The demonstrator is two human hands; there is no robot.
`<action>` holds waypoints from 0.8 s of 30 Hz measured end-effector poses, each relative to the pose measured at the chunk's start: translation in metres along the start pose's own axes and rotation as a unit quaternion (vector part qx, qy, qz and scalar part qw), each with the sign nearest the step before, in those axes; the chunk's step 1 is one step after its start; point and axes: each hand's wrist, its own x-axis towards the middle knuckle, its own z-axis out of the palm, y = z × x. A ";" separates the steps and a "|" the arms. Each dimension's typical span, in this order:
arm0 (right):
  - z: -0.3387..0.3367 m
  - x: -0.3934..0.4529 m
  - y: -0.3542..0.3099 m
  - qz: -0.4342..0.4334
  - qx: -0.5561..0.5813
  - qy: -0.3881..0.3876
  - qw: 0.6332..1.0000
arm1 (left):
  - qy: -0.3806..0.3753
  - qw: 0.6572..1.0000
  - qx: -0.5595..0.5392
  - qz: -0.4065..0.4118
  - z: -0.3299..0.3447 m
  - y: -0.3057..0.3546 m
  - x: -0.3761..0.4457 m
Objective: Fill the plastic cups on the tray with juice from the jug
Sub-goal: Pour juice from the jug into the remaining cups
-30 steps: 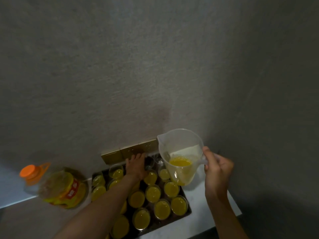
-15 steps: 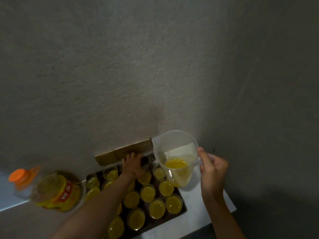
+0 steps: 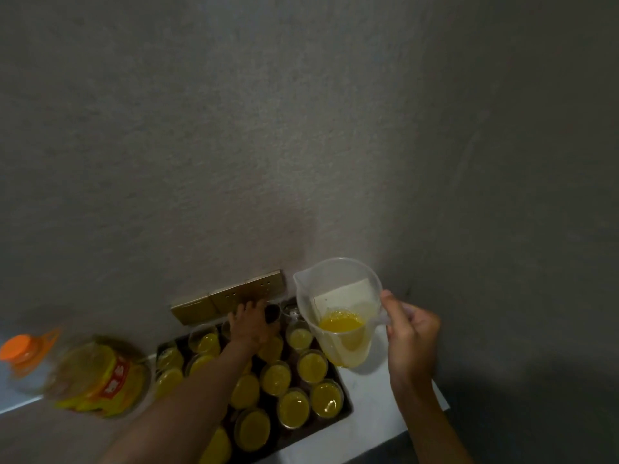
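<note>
A dark tray (image 3: 346,401) on the white counter holds several clear plastic cups (image 3: 313,365) filled with yellow juice. At its far edge stand two empty cups (image 3: 290,310). My left hand (image 3: 249,324) reaches over the tray and holds the left empty cup (image 3: 273,316) near the wall. My right hand (image 3: 410,336) grips the handle of a clear plastic jug (image 3: 338,309), held upright above the tray's right side, with a little yellow juice in its bottom.
A large juice bottle (image 3: 90,376) with an orange cap (image 3: 18,346) stands left of the tray. Gold wall sockets (image 3: 231,296) sit just behind the tray. The grey wall rises close behind. The white counter (image 3: 375,406) ends right of the tray.
The view has shifted slightly. My left hand has stayed at the tray's far edge by the empty cup, and the jug has stayed upright in my right hand.
</note>
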 end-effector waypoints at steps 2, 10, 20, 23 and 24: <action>-0.003 0.001 0.000 -0.001 -0.004 0.001 1.000 | 0.013 1.000 -0.008 -0.009 -0.001 0.002 -0.002; -0.004 0.003 -0.001 0.014 -0.001 -0.005 1.000 | 0.077 0.993 -0.086 -0.002 -0.011 -0.002 -0.013; 0.011 -0.014 -0.014 0.005 0.005 -0.023 1.000 | 0.177 0.909 -0.371 0.075 -0.038 0.006 -0.065; 0.018 -0.023 -0.014 0.003 -0.001 -0.031 1.000 | 0.203 0.876 -0.431 0.078 -0.044 0.006 -0.085; 0.020 -0.027 -0.016 0.001 -0.005 -0.035 0.999 | 0.213 0.866 -0.447 0.073 -0.047 0.006 -0.093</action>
